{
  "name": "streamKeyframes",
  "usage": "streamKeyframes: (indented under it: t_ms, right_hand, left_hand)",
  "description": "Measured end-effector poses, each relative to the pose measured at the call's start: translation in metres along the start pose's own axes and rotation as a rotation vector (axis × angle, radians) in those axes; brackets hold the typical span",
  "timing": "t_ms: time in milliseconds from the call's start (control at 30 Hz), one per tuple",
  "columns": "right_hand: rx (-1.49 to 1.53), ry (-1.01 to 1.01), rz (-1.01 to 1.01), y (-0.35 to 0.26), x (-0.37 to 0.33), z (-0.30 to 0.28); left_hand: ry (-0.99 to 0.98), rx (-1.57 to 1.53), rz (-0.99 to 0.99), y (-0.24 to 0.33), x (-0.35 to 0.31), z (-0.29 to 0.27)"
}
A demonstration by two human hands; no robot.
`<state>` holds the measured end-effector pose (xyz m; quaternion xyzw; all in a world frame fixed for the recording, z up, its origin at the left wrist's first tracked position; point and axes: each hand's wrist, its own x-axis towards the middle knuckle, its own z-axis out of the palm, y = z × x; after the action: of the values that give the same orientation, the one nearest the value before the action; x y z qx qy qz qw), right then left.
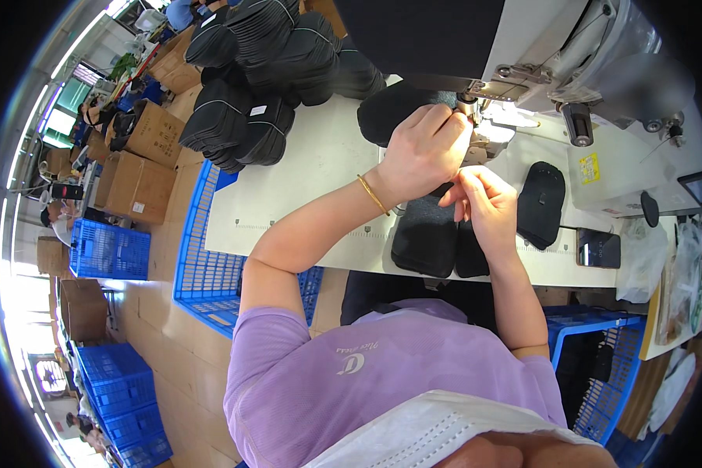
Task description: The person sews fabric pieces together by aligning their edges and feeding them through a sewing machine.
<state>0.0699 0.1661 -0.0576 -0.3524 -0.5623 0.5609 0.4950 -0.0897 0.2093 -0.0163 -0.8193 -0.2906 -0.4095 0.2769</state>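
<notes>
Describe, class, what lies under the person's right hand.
Black pieces lie on the white table, partly beneath the right hand. The parts behind it are hidden, and whatever it may hold cannot be made out.

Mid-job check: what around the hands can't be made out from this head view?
In the head view:
Left hand: most fingertips and anything they hold, hidden by its own back.
Right hand: whether it pinches anything, too small to tell.
Sewing machine: needle tip, behind the left hand; top, cut off by the upper edge.

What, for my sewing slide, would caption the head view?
Left hand and right hand close together at a sewing machine, black bundles at upper left.
</notes>
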Motion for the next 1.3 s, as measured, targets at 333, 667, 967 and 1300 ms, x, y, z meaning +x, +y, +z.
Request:
streamKeyframes:
  t_ms: [333,667,967,1300]
  right_hand:
    - [-0.003,-0.039,0.028,0.0,-0.005,0.003]
    - [0.025,-0.068,0.064,0.003,-0.006,0.008]
    - [-0.022,-0.079,0.038,0.01,-0.01,0.007]
    - [-0.065,-0.123,0.084,0.008,-0.016,-0.003]
  left_hand:
    - [0.014,0.026,0.009,0.004,-0.001,0.001]
    - [0.0,0.029,0.021,0.0,-0.001,-0.001]
    - [0.008,0.05,0.083,-0.001,0.0,0.003]
    - [-0.209,-0.003,0.059,-0.051,-0.023,-0.019]
